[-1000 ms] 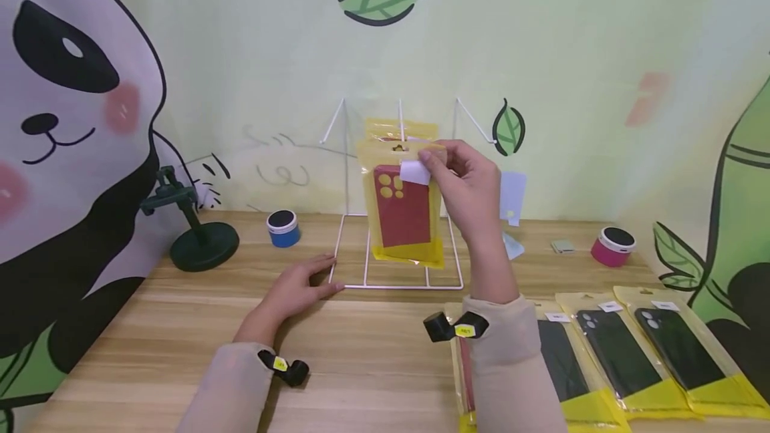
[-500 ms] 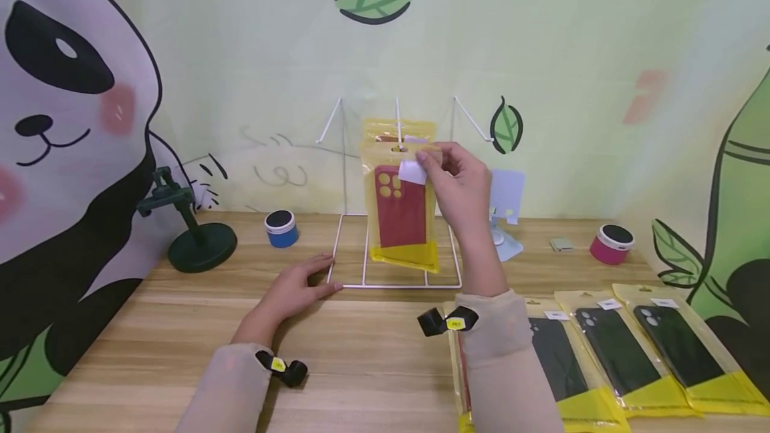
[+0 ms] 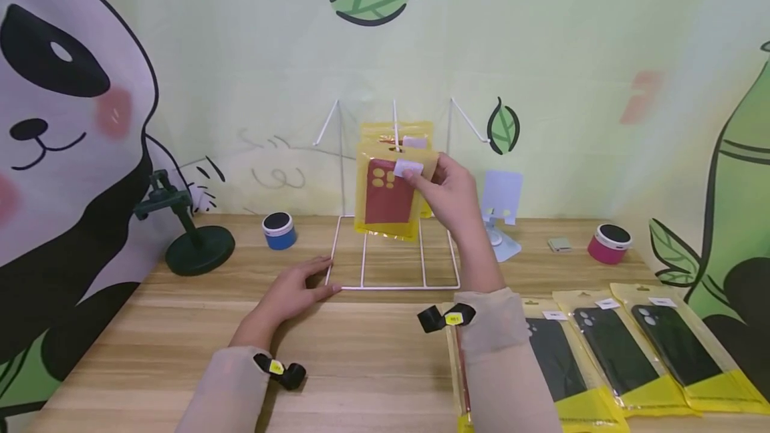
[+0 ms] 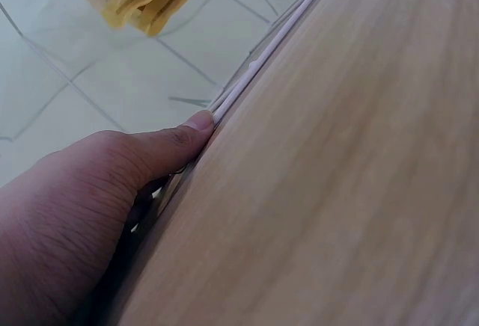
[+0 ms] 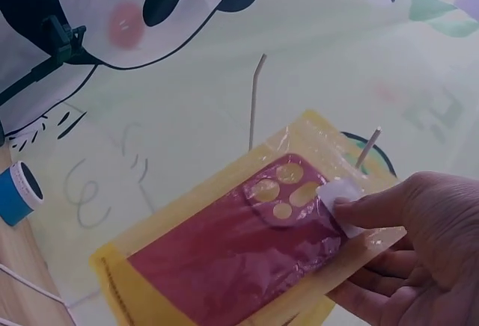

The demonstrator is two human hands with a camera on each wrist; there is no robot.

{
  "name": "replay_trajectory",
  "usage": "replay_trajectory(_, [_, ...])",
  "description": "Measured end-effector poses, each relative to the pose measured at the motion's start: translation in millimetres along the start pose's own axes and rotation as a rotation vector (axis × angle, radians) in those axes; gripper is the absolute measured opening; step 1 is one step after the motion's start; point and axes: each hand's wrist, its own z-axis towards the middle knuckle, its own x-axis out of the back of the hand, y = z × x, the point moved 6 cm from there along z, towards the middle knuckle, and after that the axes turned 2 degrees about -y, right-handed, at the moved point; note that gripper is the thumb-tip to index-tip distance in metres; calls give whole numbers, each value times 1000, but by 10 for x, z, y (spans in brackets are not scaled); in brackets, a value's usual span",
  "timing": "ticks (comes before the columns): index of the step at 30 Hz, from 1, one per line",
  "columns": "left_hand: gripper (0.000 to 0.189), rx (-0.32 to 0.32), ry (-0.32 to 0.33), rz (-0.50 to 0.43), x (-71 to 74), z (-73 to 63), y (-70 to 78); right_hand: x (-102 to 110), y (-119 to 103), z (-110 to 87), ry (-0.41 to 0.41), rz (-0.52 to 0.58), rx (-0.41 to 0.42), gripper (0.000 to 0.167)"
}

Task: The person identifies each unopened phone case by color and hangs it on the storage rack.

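Note:
My right hand (image 3: pixel 454 196) pinches the upper right of a clear yellow packet (image 5: pixel 217 236) with a red phone case (image 3: pixel 385 202) inside, thumb on its white label (image 3: pixel 408 168). The tip of the rack's middle hook (image 5: pixel 370 146) shows at the packet's hanging hole. Another such packet (image 3: pixel 375 131) hangs behind on the same hook, mostly hidden. My left hand (image 3: pixel 293 293) rests at the front left corner of the white wire rack (image 3: pixel 397 288), fingers along the side wire and thumb (image 4: pixel 183 137) against the front wire.
Several packets with dark phone cases (image 3: pixel 616 349) lie at the right front. Blue (image 3: pixel 279 232) and pink (image 3: pixel 609 246) round speakers flank the rack. A dark green stand (image 3: pixel 198 249) is on the left; a pale phone stand (image 3: pixel 502 202) is behind my right hand.
The held packet has shifted slightly left, its lower end swinging up and toward me. My right hand has moved left and slightly down with it; my left hand has stayed at the rack corner.

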Motion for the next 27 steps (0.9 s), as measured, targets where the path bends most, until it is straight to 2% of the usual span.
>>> replay_trajectory(3, [67, 15, -7, 0, -2, 2, 2, -35, 106, 33, -53, -10, -14, 37])
replay_trajectory(6, [68, 24, -12, 0, -6, -2, 1, -48, 211, 60, -63, -7, -30, 39])
replay_trajectory(9, [67, 27, -10, 1, -2, -5, 6, -30, 279, 82, -29, -10, -37, 37])
replay_trajectory(14, [67, 21, -9, 2, 8, -1, 18, 41, 323, 109, 96, -32, -24, 28])
replay_trajectory(18, [67, 15, -6, 5, 8, 10, 12, 85, 341, 119, 172, -41, -22, 31])
replay_trajectory(27, [68, 27, -14, 6, 0, 1, 8, 94, 347, 113, 175, -33, -52, 31])
